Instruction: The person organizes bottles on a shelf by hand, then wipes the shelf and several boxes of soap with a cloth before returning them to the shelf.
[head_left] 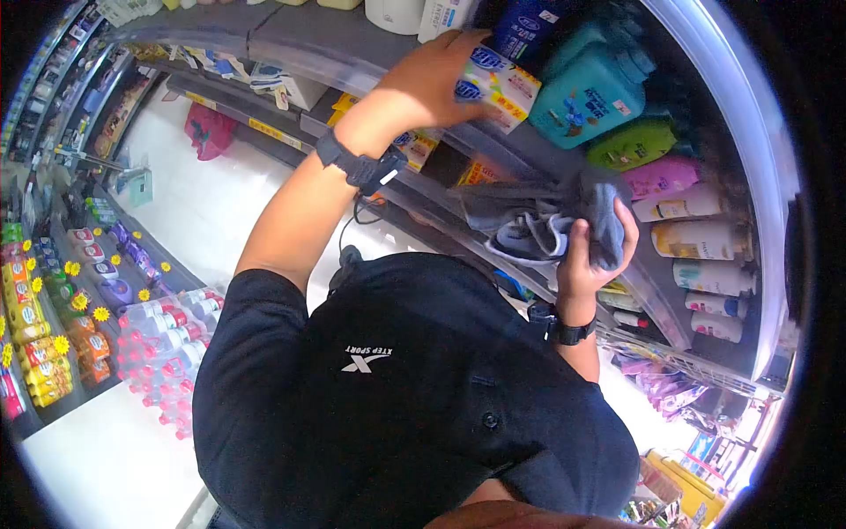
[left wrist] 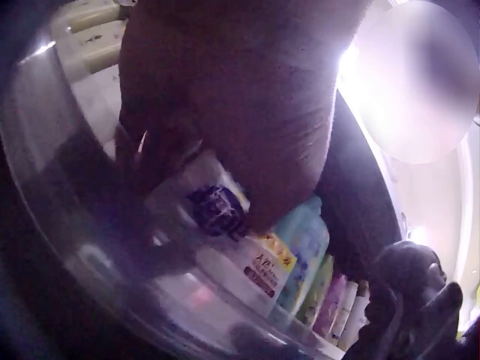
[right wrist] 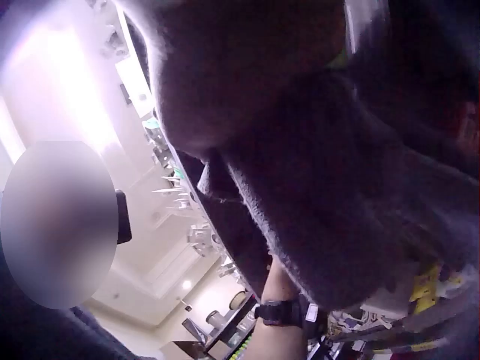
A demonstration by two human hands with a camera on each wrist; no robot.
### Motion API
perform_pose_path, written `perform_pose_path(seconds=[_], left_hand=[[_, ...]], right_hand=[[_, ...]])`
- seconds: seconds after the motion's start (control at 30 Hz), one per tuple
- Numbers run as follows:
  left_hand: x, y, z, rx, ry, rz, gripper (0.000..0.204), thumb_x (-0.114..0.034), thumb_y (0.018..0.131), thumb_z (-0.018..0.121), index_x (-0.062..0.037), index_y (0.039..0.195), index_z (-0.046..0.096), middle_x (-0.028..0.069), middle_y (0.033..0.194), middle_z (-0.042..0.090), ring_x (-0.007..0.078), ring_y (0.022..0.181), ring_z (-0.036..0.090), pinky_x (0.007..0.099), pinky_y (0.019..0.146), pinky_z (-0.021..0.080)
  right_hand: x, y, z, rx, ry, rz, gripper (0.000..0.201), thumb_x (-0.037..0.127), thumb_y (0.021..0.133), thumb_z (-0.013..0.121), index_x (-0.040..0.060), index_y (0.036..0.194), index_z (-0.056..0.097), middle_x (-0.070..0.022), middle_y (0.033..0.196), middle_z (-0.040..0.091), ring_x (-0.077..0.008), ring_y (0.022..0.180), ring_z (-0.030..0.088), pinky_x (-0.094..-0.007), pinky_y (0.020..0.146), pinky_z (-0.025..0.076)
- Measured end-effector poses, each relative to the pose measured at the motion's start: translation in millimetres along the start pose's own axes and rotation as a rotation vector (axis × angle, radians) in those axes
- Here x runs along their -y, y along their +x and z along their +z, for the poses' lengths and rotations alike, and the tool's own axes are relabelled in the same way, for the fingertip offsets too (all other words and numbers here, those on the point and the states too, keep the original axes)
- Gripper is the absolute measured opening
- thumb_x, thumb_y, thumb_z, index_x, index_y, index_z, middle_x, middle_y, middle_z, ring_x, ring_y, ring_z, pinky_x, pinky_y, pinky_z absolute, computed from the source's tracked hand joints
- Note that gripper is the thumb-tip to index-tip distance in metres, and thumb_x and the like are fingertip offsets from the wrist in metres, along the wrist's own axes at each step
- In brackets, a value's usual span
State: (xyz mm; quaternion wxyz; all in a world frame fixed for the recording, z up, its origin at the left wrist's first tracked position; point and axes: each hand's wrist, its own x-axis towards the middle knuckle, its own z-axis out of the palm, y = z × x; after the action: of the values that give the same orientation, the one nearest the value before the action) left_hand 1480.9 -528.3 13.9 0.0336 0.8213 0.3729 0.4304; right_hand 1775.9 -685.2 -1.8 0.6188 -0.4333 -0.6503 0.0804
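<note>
My left hand (head_left: 432, 78) grips a white pack (head_left: 502, 86) with blue lettering and yellow and pink patches, at the shelf's front edge. Thumb and fingers span its near end in the head view; the left wrist view shows the same blue lettering (left wrist: 219, 210) below the hand. Right beside the pack stands a teal bottle (head_left: 589, 97). Lower to the right, my right hand (head_left: 589, 264) holds a bunched grey cloth (head_left: 604, 212), thumb in front of it. Folds of that cloth hang beside the shelf edge and fill much of the right wrist view.
Along the shelf past the teal bottle lie a green pack (head_left: 633, 144), a pink pack (head_left: 661, 179) and several white bottles (head_left: 705, 238). A clear shelf rail (head_left: 740, 88) curves round them. Shrink-wrapped pink-capped bottles (head_left: 167, 339) are stacked on the floor at left.
</note>
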Motion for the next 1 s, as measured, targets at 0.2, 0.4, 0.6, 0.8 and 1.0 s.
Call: perform_pose_path(seconds=[0.2,0.4,0.6,0.8,1.0], left_hand=[[-5,0,-15,-0.012,-0.143,-0.102,0.099,-0.026,0.054,0.101,-0.0032,0.14,0.056,0.0187,0.132,0.063,0.0364,0.122,0.062,0.0408,0.105,0.05],[-63,-19,-37,-0.292,-0.09,0.073,0.064,-0.01,0.062,0.088,-0.0059,0.12,0.063,0.0144,0.116,0.064,0.0376,0.11,0.062,0.0437,0.097,0.051],[-87,-43,-73,-0.348,0.025,0.139,0.056,0.001,0.064,0.073,-0.0001,0.12,0.063,0.0192,0.114,0.062,0.0381,0.108,0.063,0.0439,0.094,0.053],[-83,-83,-105,-0.301,-0.016,0.122,0.07,-0.015,0.068,0.095,-0.0014,0.126,0.058,0.015,0.12,0.058,0.0286,0.11,0.064,0.0399,0.097,0.053],[-95,-111,-86,-0.548,-0.69,-0.401,0.065,-0.019,0.092,0.077,-0.0031,0.141,0.037,0.0111,0.131,0.047,0.0189,0.121,0.053,0.0345,0.103,0.047]], right_hand=[[9,9,31,-0.143,0.235,0.228,0.049,0.007,0.093,0.075,-0.0014,0.138,0.055,-0.011,0.126,0.061,-0.0166,0.11,0.059,-0.0321,0.099,0.046],[54,52,77,0.046,0.04,-0.188,0.049,0.007,0.084,0.078,0.0043,0.132,0.065,-0.016,0.123,0.066,-0.0319,0.111,0.063,-0.0417,0.103,0.047],[80,70,124,0.182,0.082,-0.473,0.051,0.015,0.075,0.073,0.0157,0.126,0.074,-0.0154,0.119,0.067,-0.0362,0.106,0.064,-0.0444,0.093,0.051],[41,71,146,0.377,0.305,0.155,0.031,0.015,0.097,0.068,0.0026,0.125,0.072,-0.0149,0.121,0.072,-0.0228,0.107,0.068,-0.0315,0.095,0.051],[77,39,172,0.406,1.055,0.548,0.047,0.031,0.108,0.057,-0.0026,0.141,0.058,-0.0103,0.128,0.068,-0.0144,0.116,0.061,-0.0315,0.106,0.046]])
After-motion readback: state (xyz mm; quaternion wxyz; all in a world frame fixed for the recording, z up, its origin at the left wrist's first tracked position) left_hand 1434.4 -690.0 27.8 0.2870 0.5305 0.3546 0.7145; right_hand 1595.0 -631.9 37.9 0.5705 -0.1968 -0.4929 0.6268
